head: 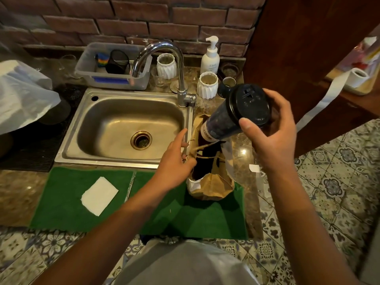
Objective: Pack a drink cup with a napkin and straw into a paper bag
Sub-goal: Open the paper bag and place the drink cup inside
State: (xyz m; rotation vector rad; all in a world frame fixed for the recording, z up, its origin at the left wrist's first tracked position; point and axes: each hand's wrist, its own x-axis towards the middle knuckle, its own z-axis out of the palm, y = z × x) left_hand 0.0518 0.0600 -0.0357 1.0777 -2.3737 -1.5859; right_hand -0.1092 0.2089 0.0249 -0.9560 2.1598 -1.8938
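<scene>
Two hands are working over the green mat (86,204). The right hand (273,136) is grasping the cup (232,118) near its black lid (249,105), tilted, with its bottom entering the open bag (213,186). The left hand (174,163) is pinching the bag's rim and handle beside the sink (131,128). One napkin (99,195) is lying on the mat, well apart from the bag.

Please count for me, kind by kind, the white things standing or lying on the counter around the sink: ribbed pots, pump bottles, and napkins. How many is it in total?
Ribbed white pots: 2, one behind the tap and one right of it
White pump bottle: 1
White napkin: 1, flat on the green mat
Total: 4
</scene>
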